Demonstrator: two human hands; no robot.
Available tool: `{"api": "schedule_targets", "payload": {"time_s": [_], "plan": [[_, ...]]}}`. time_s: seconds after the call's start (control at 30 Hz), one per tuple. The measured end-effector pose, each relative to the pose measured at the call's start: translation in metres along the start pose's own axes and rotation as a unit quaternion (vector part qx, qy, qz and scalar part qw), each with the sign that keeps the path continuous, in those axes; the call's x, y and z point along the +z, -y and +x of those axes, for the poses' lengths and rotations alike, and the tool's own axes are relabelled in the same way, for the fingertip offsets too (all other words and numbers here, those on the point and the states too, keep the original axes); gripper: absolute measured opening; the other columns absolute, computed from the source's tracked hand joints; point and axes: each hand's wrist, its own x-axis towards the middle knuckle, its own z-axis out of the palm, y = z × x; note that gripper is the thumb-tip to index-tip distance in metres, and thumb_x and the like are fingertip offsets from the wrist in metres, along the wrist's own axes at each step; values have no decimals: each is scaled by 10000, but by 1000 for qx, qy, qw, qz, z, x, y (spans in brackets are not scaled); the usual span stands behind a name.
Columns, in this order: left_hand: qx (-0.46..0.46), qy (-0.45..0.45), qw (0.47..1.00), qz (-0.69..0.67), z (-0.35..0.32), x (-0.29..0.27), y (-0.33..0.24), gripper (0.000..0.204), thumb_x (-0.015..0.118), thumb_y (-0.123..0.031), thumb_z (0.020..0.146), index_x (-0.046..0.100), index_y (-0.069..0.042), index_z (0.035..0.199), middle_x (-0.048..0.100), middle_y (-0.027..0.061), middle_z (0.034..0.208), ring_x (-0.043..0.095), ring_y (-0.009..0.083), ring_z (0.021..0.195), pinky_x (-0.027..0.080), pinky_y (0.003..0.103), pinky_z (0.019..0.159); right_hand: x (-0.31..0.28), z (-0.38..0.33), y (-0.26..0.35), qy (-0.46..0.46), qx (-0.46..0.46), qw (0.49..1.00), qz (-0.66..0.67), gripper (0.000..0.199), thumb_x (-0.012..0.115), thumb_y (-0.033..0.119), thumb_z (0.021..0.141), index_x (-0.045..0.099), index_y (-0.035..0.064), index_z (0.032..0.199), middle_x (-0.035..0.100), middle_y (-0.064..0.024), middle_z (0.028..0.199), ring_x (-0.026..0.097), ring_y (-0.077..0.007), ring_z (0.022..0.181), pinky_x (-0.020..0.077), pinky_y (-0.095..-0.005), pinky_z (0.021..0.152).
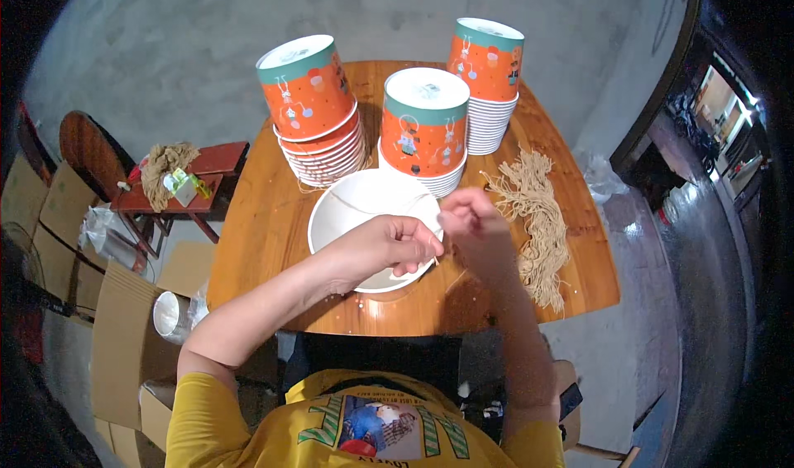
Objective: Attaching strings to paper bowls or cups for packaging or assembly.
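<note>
A white paper bucket (351, 199) lies tipped on the table in front of me, its mouth facing me. A thin beige string (347, 205) runs across its inside. At the bucket's right rim my left hand (397, 244) is closed in a pinch on the string, with a short end showing below the fingertips. Just to its right, above the table, my right hand (475, 224) has its fingers curled in and is slightly blurred. What it holds, if anything, cannot be made out. To the right of that hand lies a loose bundle of beige strings (542, 228).
Stacks of upside-down orange-and-green paper buckets stand at the left (306, 96), middle (426, 129) and right (488, 58) of the wooden table (256, 236). Left of the table are a red bench (219, 162) with more string, and cardboard (124, 327). A doorway (711, 112) is at the right.
</note>
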Motion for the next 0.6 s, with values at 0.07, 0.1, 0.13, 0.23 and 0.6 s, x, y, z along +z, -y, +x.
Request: {"api": "schedule_targets", "payload": {"time_s": [0.07,0.1,0.13,0.23,0.6], "plan": [[5,-5,1000,-11,2,0,-1,131,629,-140,893,630,-43,982,607,-28,841,488,28,654,398,173,578,-10,-13,-13,-12,-37,997,-63,158,647,57,821,575,40,961,569,-29,692,533,-92,576,443,-238,522],[8,-12,1000,-22,2,-1,-1,130,633,-142,890,628,-41,972,613,-25,842,489,27,649,400,171,572,-14,-18,-17,-24,-73,989,-124,197,673,52,796,569,41,963,572,-47,693,549,-126,592,459,-263,542],[9,-11,1000,-24,3,0,-1,130,633,-142,890,628,-41,972,613,-25,842,489,27,649,400,171,572,-18,-22,-19,-7,-176,964,-200,203,702,45,761,563,52,909,565,-81,710,572,-200,655,478,-320,597],[1,-11,999,-47,4,-2,1,126,634,-138,887,625,-40,965,616,-15,845,494,28,655,404,172,574,3,-40,22,-28,-169,946,-277,186,714,43,743,561,60,848,553,-103,734,575,-250,703,477,-353,618],[-5,-9,999,-41,6,4,0,102,627,-115,879,609,-35,940,600,-23,823,530,35,668,426,170,593,8,-51,11,-80,-153,939,-299,154,692,52,763,557,52,838,548,-87,738,558,-253,655,468,-345,573]]}}
